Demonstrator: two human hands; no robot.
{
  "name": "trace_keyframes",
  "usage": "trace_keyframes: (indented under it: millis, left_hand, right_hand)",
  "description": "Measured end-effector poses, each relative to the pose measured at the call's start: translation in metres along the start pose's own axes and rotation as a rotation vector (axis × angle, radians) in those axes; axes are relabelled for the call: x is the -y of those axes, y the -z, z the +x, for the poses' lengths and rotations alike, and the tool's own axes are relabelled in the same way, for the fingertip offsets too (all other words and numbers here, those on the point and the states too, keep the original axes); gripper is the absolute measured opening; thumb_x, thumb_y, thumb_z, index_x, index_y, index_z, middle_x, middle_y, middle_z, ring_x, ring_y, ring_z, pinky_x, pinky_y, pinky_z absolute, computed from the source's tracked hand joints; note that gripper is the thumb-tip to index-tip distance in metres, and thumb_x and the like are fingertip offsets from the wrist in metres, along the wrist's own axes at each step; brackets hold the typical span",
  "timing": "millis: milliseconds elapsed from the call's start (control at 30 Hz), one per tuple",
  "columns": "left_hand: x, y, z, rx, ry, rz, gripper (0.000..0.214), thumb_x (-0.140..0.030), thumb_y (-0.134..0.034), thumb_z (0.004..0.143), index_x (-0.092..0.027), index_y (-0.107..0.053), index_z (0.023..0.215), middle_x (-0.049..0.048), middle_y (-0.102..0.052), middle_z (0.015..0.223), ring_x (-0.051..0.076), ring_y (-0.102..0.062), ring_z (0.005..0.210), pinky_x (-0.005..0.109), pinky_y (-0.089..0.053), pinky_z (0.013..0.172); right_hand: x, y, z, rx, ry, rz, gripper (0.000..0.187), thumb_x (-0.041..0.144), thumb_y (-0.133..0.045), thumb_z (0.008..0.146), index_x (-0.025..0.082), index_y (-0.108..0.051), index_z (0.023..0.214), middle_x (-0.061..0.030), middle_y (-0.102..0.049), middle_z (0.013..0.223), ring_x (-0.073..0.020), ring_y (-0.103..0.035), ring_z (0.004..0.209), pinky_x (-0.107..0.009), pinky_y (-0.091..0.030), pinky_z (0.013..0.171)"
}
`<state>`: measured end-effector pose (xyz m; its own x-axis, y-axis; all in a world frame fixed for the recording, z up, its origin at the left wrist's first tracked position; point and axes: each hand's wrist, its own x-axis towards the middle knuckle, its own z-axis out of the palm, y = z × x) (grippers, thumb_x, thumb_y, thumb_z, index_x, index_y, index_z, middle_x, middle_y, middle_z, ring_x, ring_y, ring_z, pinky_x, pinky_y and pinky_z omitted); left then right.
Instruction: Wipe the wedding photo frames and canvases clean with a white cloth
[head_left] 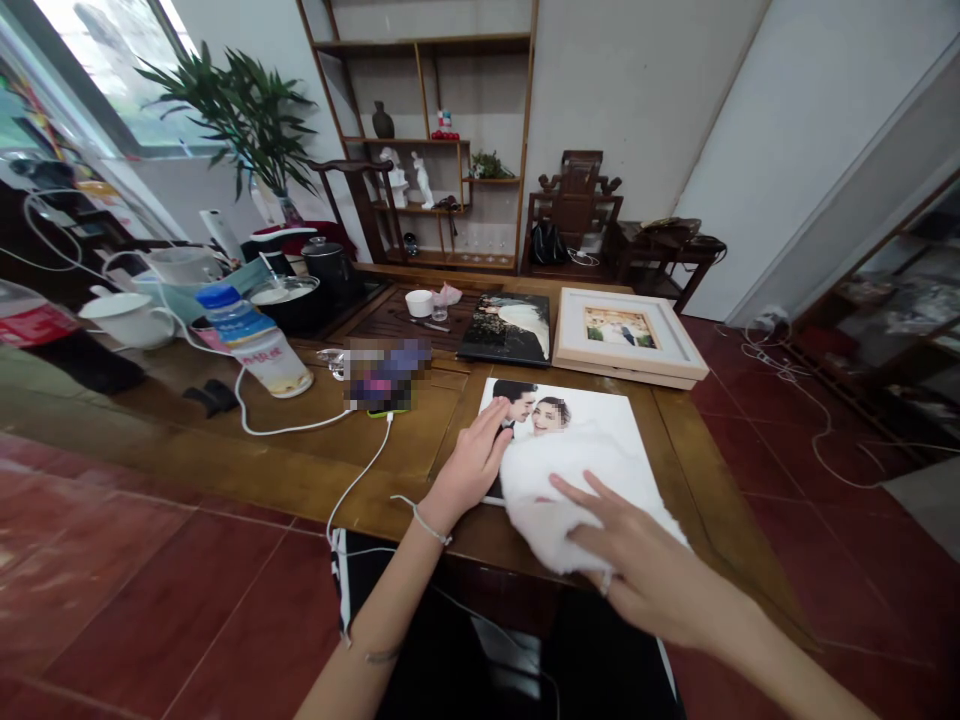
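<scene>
In front of me a photo panel [611, 412] with a picture of a couple lies flat near the table's front edge. My left hand [476, 455] rests on the panel's left side, its fingers stretched out and holding nothing. A fluffy white cloth [551, 505] covers the lower middle of the panel and hangs over its front edge. My right hand [630, 550] grips that cloth, fingers over its top and right side; a ring shows on one finger. The cloth hides part of the picture.
Behind the panel lie a dark photo panel [506, 325] and a light wooden picture frame [637, 335]. To the left are a phone [386, 378] on a white cable, a plastic bottle [255, 345], a cola bottle [67, 345] and a white cup [131, 320] on the wooden table [405, 450].
</scene>
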<state>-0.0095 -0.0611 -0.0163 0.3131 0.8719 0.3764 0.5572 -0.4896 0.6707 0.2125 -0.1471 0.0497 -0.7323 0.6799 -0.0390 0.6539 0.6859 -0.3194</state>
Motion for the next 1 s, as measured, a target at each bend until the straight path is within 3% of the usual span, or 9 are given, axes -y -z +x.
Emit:
trace_keyframes:
  millis: [133, 233, 367, 433, 533, 667, 833, 933, 1000]
  left_hand:
    - [0.000, -0.001, 0.001, 0.043, -0.024, 0.031, 0.040, -0.027, -0.033, 0.097, -0.020, -0.044, 0.136, 0.0069, -0.045, 0.142, 0.019, -0.036, 0.134, 0.039, -0.030, 0.111]
    - [0.002, -0.002, 0.002, 0.041, -0.038, 0.041, 0.040, -0.024, -0.036, 0.096, -0.016, -0.048, 0.133, 0.0088, -0.048, 0.139, 0.020, -0.039, 0.133, 0.040, -0.032, 0.110]
    - [0.005, -0.004, 0.004, 0.022, -0.084, 0.046, 0.039, -0.022, -0.037, 0.095, -0.015, -0.050, 0.132, 0.0095, -0.048, 0.138, 0.020, -0.039, 0.133, 0.040, -0.033, 0.111]
    - [0.008, -0.005, 0.004, 0.018, -0.096, 0.053, 0.039, -0.022, -0.037, 0.095, -0.015, -0.050, 0.131, 0.0093, -0.049, 0.138, 0.020, -0.040, 0.132, 0.041, -0.033, 0.110]
    - [0.011, -0.006, 0.003, 0.022, -0.094, 0.063, 0.038, -0.023, -0.037, 0.095, -0.015, -0.052, 0.129, 0.0102, -0.052, 0.135, 0.021, -0.043, 0.130, 0.043, -0.035, 0.109]
    - [0.009, -0.005, 0.003, 0.023, -0.080, 0.060, 0.038, -0.022, -0.038, 0.095, -0.015, -0.051, 0.130, 0.0097, -0.050, 0.137, 0.021, -0.041, 0.132, 0.042, -0.034, 0.110]
    - [0.004, -0.002, 0.003, 0.034, -0.051, 0.064, 0.039, -0.020, -0.038, 0.094, -0.016, -0.049, 0.132, 0.0078, -0.048, 0.139, 0.020, -0.041, 0.132, 0.042, -0.033, 0.110]
    - [0.003, -0.002, 0.003, 0.031, -0.044, 0.066, 0.039, -0.019, -0.038, 0.094, -0.016, -0.050, 0.131, 0.0081, -0.049, 0.138, 0.020, -0.041, 0.131, 0.041, -0.033, 0.110]
    - [0.003, -0.002, 0.003, 0.026, -0.053, 0.056, 0.039, -0.018, -0.038, 0.094, -0.016, -0.051, 0.131, 0.0081, -0.049, 0.138, 0.020, -0.041, 0.132, 0.040, -0.033, 0.111]
  right_hand:
    - [-0.045, 0.012, 0.002, -0.129, -0.233, 0.001, 0.032, 0.015, -0.042, 0.082, 0.020, -0.061, 0.108, -0.0098, -0.040, 0.144, -0.0321, -0.029, 0.135, -0.052, -0.033, 0.104]
    - [-0.069, 0.018, 0.028, -0.258, -0.235, 0.108, 0.028, 0.018, -0.039, 0.085, 0.019, -0.061, 0.104, -0.0119, -0.055, 0.130, -0.0323, -0.037, 0.131, -0.055, -0.026, 0.106]
    - [-0.070, 0.025, 0.086, -0.275, -0.157, 0.204, 0.023, 0.025, -0.039, 0.091, 0.023, -0.062, 0.095, -0.0016, -0.071, 0.092, -0.0242, -0.064, 0.096, -0.049, -0.021, 0.109]
    - [-0.065, 0.027, 0.114, -0.282, -0.145, 0.236, 0.024, 0.032, -0.040, 0.092, 0.023, -0.062, 0.094, -0.0003, -0.071, 0.085, -0.0226, -0.066, 0.085, -0.045, -0.031, 0.103]
    - [-0.061, 0.026, 0.134, -0.301, -0.142, 0.256, 0.025, 0.035, -0.044, 0.091, 0.022, -0.065, 0.090, -0.0023, -0.071, 0.086, -0.0255, -0.063, 0.094, -0.043, -0.037, 0.097]
    - [-0.072, 0.023, 0.113, -0.317, -0.169, 0.268, 0.026, 0.036, -0.044, 0.091, 0.023, -0.066, 0.095, -0.0029, -0.072, 0.089, -0.0254, -0.063, 0.094, -0.044, -0.038, 0.096]
    - [-0.112, 0.025, 0.051, -0.428, -0.320, 0.225, 0.040, 0.044, -0.039, 0.092, 0.021, -0.061, 0.114, -0.0108, -0.058, 0.127, -0.0324, -0.047, 0.122, -0.053, -0.033, 0.101]
    - [-0.121, 0.018, 0.022, -0.446, -0.372, 0.177, 0.036, 0.039, -0.040, 0.090, 0.019, -0.063, 0.108, -0.0127, -0.056, 0.129, -0.0355, -0.038, 0.129, -0.058, -0.030, 0.102]
    - [-0.109, 0.008, 0.007, -0.429, -0.359, 0.147, 0.027, 0.032, -0.044, 0.086, 0.019, -0.064, 0.097, -0.0124, -0.052, 0.135, -0.0352, -0.032, 0.133, -0.058, -0.029, 0.104]
